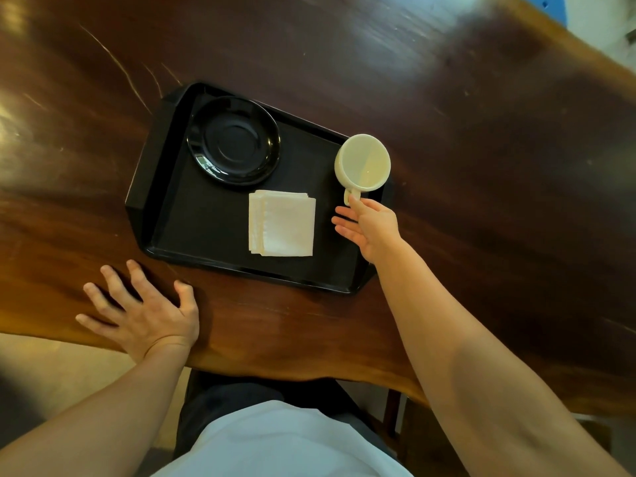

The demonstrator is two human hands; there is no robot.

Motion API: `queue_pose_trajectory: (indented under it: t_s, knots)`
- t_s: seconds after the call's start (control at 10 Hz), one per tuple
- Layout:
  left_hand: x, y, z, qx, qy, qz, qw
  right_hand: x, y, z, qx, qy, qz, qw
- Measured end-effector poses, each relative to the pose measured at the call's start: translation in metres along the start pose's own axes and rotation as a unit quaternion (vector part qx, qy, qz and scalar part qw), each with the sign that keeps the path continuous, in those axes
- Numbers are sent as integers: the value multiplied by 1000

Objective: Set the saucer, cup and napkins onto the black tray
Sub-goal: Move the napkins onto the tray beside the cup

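The black tray (192, 232) lies on the dark wooden table. A glossy black saucer (233, 140) rests in the tray's far left corner. A stack of white napkins (282, 223) lies flat near the tray's middle. A cream cup (363, 162) hangs tilted over the tray's far right corner, its mouth facing me. My right hand (370, 227) pinches the cup's handle with thumb and forefinger, the other fingers spread. My left hand (144, 313) lies flat on the table in front of the tray, fingers apart, holding nothing.
The wooden table (481, 166) stretches wide to the right and behind the tray. Its curved front edge runs just above my lap. A blue object (547, 5) shows at the far top right.
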State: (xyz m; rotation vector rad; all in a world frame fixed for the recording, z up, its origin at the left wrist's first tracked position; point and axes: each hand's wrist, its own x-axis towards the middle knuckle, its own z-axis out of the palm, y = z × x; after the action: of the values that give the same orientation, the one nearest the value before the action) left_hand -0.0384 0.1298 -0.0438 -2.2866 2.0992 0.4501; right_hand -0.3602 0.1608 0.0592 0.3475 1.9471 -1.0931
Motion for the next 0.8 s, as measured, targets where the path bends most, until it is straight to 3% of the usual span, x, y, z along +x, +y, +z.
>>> queue_pose_trajectory:
  t_s: [0.3,0.4,0.6,0.8]
  knots:
    - [1,0,-1,0,-4,1,1000,-11,1,-6,12,-39,20,999]
    - [1,-1,-1,0,-4,2,1000,-11,-2,-4,-1,-14,17,1000]
    - [3,0,-2,2,-11,-1,1000,-14,-9,6,-59,145,-76,985]
    - [3,0,-1,12,-14,-2,1000,-29,-15,68,-106,2,-113,988]
